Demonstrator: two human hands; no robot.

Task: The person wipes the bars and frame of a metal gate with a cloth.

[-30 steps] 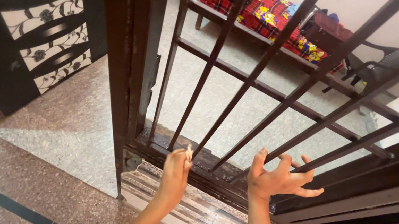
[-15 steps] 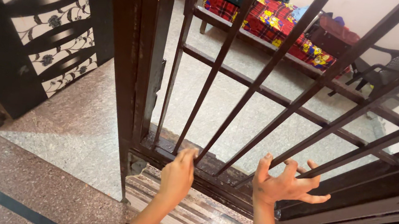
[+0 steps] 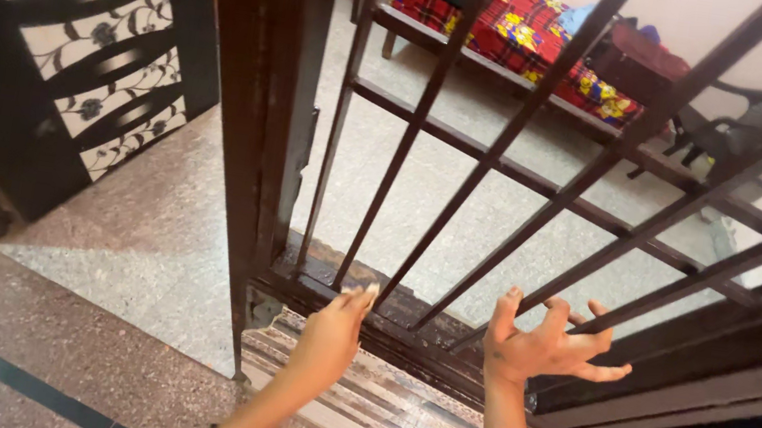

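Left hand pinched a small pale cloth scrap against the bottom rail of the dark barred gate – wiping step, likely – right hand rested fingers-spread on a bar; next called for rubbing along the rail.

No packages, labels, signs or screens

You look down through a dark barred gate onto speckled floor and a room beyond, and nothing you can see there is a package, a label, a sign or a screen.
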